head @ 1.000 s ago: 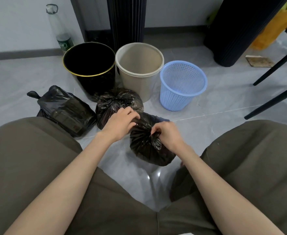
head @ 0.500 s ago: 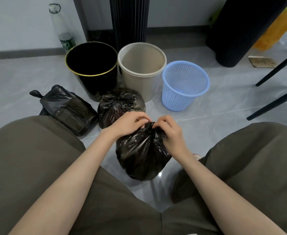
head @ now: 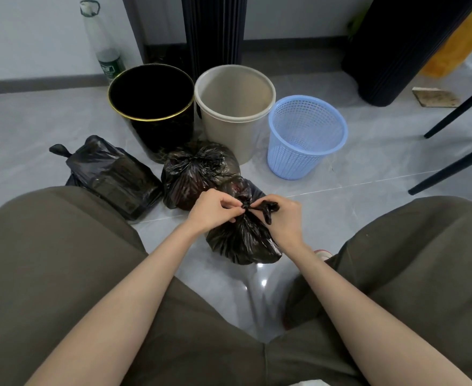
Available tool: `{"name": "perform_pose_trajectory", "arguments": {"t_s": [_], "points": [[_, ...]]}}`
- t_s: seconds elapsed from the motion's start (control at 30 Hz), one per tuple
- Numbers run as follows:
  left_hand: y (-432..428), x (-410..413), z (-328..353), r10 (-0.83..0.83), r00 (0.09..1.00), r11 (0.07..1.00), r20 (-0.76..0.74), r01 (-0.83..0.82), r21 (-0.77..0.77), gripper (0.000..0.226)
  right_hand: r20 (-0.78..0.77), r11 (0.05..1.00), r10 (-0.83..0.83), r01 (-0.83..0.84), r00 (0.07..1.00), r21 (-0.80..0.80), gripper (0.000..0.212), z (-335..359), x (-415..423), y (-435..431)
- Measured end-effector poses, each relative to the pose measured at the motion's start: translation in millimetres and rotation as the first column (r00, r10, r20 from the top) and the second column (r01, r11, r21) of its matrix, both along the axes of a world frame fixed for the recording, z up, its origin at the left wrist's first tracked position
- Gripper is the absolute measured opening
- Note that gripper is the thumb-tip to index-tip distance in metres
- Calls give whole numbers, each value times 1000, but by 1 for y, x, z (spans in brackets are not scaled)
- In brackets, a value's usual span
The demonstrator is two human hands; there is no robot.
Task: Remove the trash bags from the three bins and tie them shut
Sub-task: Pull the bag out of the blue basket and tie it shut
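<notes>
Three bins stand in a row on the floor, all without bags: a black bin with a gold rim (head: 151, 107), a beige bin (head: 235, 107) and a blue mesh basket (head: 307, 140). Two knotted black trash bags lie in front of them, one at the left (head: 112, 176) and one in the middle (head: 196, 174). A third black bag (head: 243, 240) sits between my knees. My left hand (head: 212, 210) pinches its twisted neck. My right hand (head: 282, 218) grips the bag's loose tail, pulled out to the right.
A clear plastic bottle (head: 104, 45) stands against the wall behind the black bin. A dark ribbed column (head: 214, 37) and a large black cylinder (head: 402, 45) rise at the back. Black chair legs (head: 457, 107) slant at the right. A grey tiled floor (head: 368, 190) lies around.
The bag's top was bunched between both hands; now its neck is twisted thin, and my right hand has drawn the tail out to the right. The bag has shifted slightly right.
</notes>
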State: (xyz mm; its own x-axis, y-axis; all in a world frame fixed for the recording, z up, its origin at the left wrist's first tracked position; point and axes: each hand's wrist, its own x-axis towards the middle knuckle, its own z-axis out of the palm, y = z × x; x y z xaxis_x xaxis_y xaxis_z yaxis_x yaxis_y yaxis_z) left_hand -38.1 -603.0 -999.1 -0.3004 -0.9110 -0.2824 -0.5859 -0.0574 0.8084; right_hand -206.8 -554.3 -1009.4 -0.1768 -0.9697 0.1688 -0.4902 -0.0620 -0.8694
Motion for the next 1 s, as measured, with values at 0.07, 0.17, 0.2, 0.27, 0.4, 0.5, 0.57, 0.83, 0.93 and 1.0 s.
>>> {"name": "perform_pose_trajectory", "arguments": {"t_s": [0.07,0.17,0.2,0.27,0.4,0.5,0.57,0.83,0.93,1.0], "points": [[1,2,-7,24,996,1000,85,-25,11,13,13,995,-7,6,1000,102,12,-5,0,-1],[7,4,-15,6,979,999,203,-14,36,13,15,969,-8,4,1000,246,13,-21,1,0],[9,4,-17,-4,972,999,236,-7,44,14,30,957,-16,7,999,291,13,-25,1,1],[13,3,-20,-6,958,998,286,-9,54,15,103,927,-59,16,993,374,14,-30,3,2],[12,2,-20,-18,930,999,367,4,37,15,223,880,-133,12,966,476,17,-36,3,0],[11,3,-21,-33,909,999,416,27,19,14,287,850,-169,-9,943,527,23,-42,3,-2],[12,4,-22,-29,904,1000,427,28,9,14,309,843,-195,-3,931,538,23,-46,5,-3],[15,7,-22,-59,813,992,580,111,-54,21,393,778,-421,102,818,620,9,-49,4,-5],[16,10,-26,-89,797,990,598,136,-33,17,352,752,-439,123,827,648,9,-51,2,-2],[15,14,-27,-105,799,989,592,148,-24,18,371,740,-419,76,829,668,12,-48,0,-2]]}}
